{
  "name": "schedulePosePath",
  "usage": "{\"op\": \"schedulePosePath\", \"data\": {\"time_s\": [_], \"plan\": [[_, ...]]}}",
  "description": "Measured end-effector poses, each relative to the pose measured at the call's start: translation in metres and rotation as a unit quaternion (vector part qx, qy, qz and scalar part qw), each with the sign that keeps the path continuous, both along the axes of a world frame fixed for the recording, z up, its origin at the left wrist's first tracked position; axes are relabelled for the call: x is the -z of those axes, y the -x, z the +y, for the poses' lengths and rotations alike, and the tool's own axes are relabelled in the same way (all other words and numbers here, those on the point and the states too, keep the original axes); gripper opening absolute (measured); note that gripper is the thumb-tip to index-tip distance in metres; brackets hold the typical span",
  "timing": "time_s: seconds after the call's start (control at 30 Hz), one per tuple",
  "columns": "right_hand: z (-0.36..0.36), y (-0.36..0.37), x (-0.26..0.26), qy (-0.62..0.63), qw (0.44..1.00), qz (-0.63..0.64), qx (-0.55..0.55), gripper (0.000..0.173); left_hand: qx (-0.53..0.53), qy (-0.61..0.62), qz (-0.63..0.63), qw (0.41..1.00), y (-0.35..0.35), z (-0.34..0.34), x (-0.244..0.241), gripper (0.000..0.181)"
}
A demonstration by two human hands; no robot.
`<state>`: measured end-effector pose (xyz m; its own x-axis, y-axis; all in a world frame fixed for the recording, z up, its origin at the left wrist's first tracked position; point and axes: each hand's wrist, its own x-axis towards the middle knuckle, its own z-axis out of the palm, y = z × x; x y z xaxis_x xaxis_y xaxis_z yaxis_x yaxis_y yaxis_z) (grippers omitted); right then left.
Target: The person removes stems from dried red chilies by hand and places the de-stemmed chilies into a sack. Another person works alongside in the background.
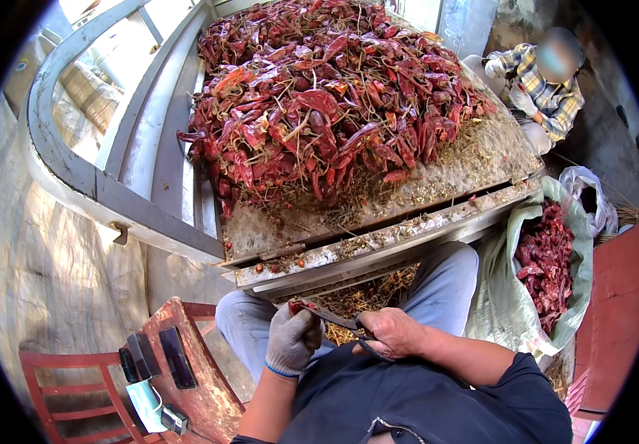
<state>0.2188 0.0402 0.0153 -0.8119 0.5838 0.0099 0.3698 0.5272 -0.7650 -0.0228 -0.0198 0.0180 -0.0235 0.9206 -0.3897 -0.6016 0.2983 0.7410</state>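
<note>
My left hand (pixel 294 338), in a grey knitted glove with a blue cuff, grips a dried red chili pepper (pixel 296 306), mostly hidden by the fingers. Bare, my right hand (pixel 386 333) holds a pair of dark metal scissors (pixel 333 317), whose blades reach to the pepper at the left hand. Both hands are over my lap, just before the near edge of a worktable. A large heap of dried red chili peppers (pixel 319 105) with stems lies on that worktable (pixel 441 183), among loose seeds and stem bits.
An open green woven sack (pixel 502 299) of red chili pieces (pixel 546 266) stands at my right, near a white plastic bag (pixel 588 194). A masked person (pixel 547 100) in a checked shirt and gloves sits beyond. At left, a worn wooden stool (pixel 208 366) bears a phone (pixel 177 357) and a face mask (pixel 145 404).
</note>
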Motion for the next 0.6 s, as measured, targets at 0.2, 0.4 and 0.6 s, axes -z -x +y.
{"op": "schedulePosePath", "data": {"time_s": [0.2, 0.4, 0.6], "plan": [[-0.007, -0.0001, -0.0002, 0.012, 1.0, -0.021, 0.015, 0.049, -0.021, 0.021, -0.003, 1.0, -0.0034, -0.0014, 0.0035, 0.011], [-0.0073, -0.0047, 0.0017, 0.005, 0.999, -0.046, 0.016, 0.051, -0.012, 0.034, 0.063, 0.997, -0.0011, -0.0053, 0.0072, 0.009], [-0.0081, -0.0095, 0.0087, 0.004, 0.999, -0.047, 0.021, 0.049, -0.029, 0.052, 0.042, 0.997, -0.0031, -0.0075, 0.007, 0.011]]}}
